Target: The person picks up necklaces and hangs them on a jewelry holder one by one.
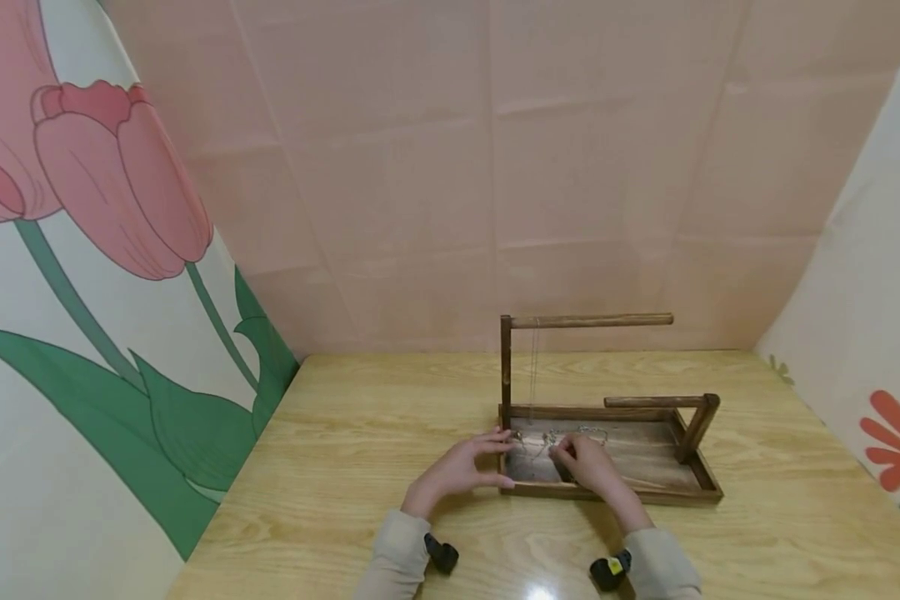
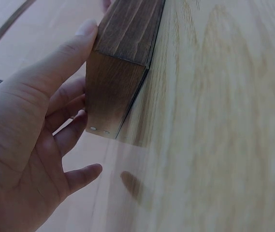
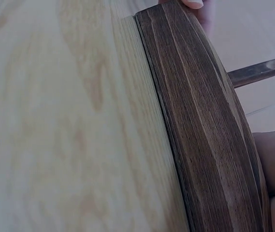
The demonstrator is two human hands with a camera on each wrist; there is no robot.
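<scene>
A dark wooden jewelry stand [image 1: 667, 494] has a shallow tray base and two horizontal bars on posts. At its left end my left hand [image 1: 461, 468] is spread, thumb by the front corner and fingertips at the end wall. The left wrist view shows that thumb [image 2: 74, 46] touching the corner, with the little finger held away. Inside the tray, my right hand [image 1: 591, 467] pinches at a thin chain necklace [image 1: 546, 442]; its fingertips are partly hidden. Another chain [image 1: 592, 431] lies behind that hand. In the right wrist view the tray wall [image 3: 200, 111] covers most of the hand.
A fine chain [image 1: 535, 375] hangs from the taller bar [image 1: 592, 321]. The shorter bar [image 1: 645, 402] reaches left from its post [image 1: 696, 429]. The stand sits on a light wooden table [image 1: 330, 467], with a pink backdrop [image 1: 570, 192] behind and flower-printed panels at both sides.
</scene>
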